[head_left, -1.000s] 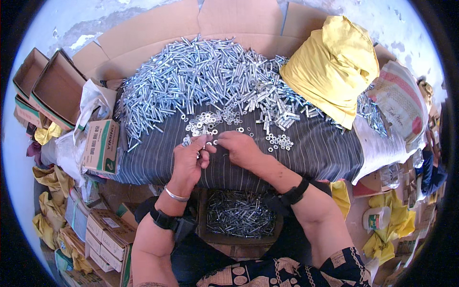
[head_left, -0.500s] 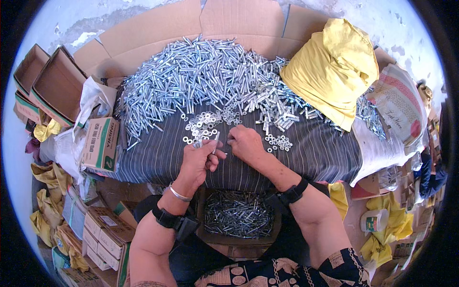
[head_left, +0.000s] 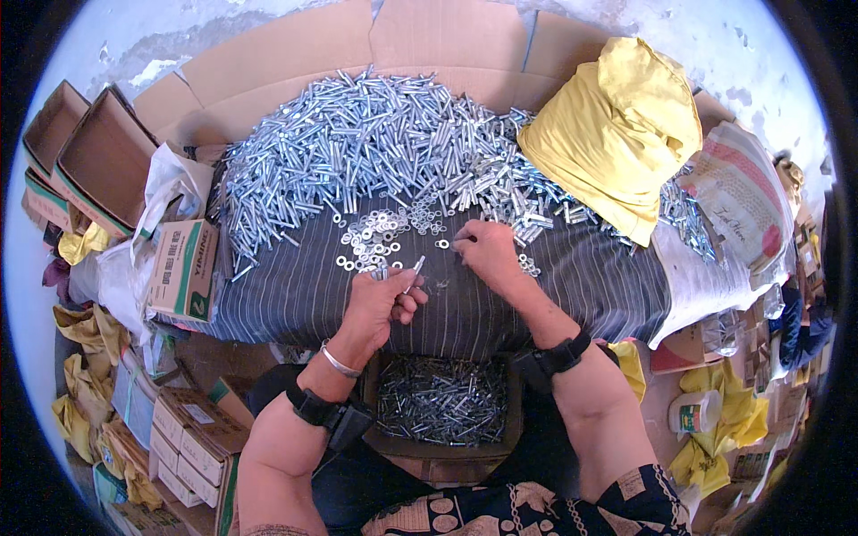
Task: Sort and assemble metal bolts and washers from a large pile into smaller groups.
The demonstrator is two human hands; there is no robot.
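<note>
My left hand (head_left: 382, 302) is closed on a short silvery bolt (head_left: 417, 266), which sticks up tilted past the thumb. Whether more bolts lie in that palm, I cannot tell. My right hand (head_left: 494, 258) hovers over the striped cloth with its fingertips pinched together; what they hold, if anything, is hidden. Just beyond the left hand lies a patch of flat washers (head_left: 375, 234), with thinner rings (head_left: 423, 214) beside it. Hex nuts (head_left: 527, 264) show partly behind the right wrist. A large heap of bolts (head_left: 357, 134) covers the back of the table.
Below the table edge, between my knees, stands an open box (head_left: 370, 393) of bolts. A yellow sack (head_left: 617, 134) rests on the heap at the right. Small cartons (head_left: 183, 268) and open trays (head_left: 103, 161) stand at the left. Cardboard sheets (head_left: 451, 40) line the back.
My right hand has moved right and slightly away, from beside the left hand toward the nuts, partly covering them. My left hand has dropped a little nearer, still gripping the bolt.
</note>
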